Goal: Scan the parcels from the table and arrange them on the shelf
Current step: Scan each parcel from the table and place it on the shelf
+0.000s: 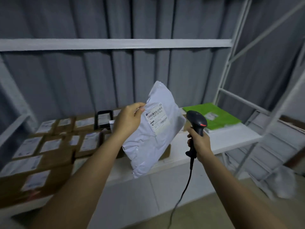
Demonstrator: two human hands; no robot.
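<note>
Left hand (127,120): pinching the white parcel (153,129) by its left edge, holding it up tilted, label facing the camera.
Right hand (200,142): gripping the black scanner (197,122), its head sitting just right of the parcel.
Shelf (231,138): lying beyond both hands.
Cardboard boxes (49,151): sitting left of the left hand.
Green parcel (216,117): lying beyond the right hand.
</note>
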